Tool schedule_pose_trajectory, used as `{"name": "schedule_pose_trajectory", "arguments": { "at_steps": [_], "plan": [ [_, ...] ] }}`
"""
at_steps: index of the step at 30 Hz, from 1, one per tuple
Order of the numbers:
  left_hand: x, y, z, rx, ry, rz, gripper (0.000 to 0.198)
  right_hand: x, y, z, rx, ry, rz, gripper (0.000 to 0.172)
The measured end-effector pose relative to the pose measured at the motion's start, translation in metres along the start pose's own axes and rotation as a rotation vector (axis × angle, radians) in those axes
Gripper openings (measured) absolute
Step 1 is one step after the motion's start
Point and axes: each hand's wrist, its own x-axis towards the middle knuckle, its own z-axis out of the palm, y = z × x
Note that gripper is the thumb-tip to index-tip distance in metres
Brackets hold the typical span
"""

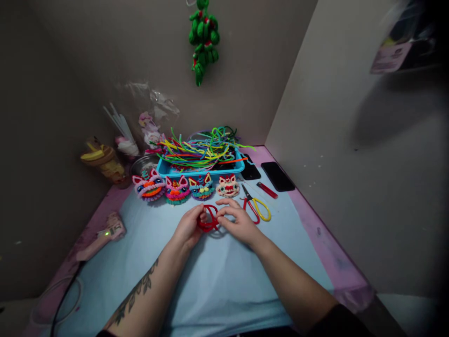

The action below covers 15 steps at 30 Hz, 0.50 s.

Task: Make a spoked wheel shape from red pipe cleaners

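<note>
Both hands meet at the middle of the light blue table mat [217,281] and hold a red pipe cleaner [208,220] bent into loops. My left hand [189,227] pinches its left side with the fingers curled. My right hand [236,220] grips the right side between thumb and fingers. Just behind the hands stands a row of several colourful pipe-cleaner animal faces [177,188].
A blue tray [199,168] full of mixed-colour pipe cleaners sits at the back. Scissors with red and yellow handles [256,208], a red lighter [267,189] and two dark phones [278,176] lie to the right. A pink glue gun [105,234] lies at the left. A green ornament [203,40] hangs on the wall.
</note>
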Motion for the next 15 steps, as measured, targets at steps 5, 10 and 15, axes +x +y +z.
{"name": "schedule_pose_trajectory", "arguments": {
  "at_steps": [5, 10, 15],
  "plan": [
    [-0.0045, 0.0011, 0.0032, 0.072, -0.063, 0.039, 0.036, 0.0011, 0.0009, -0.0002, 0.092, -0.111, 0.059, 0.010],
    [-0.0075, 0.0024, 0.0047, 0.208, -0.046, 0.112, 0.035, 0.0028, 0.0040, 0.0010, 0.156, -0.044, 0.058, 0.017],
    [-0.0109, 0.0012, 0.0081, 0.401, -0.025, 0.231, 0.034, 0.0029, 0.0032, 0.0027, 0.194, -0.005, 0.086, 0.019]
  ]
}}
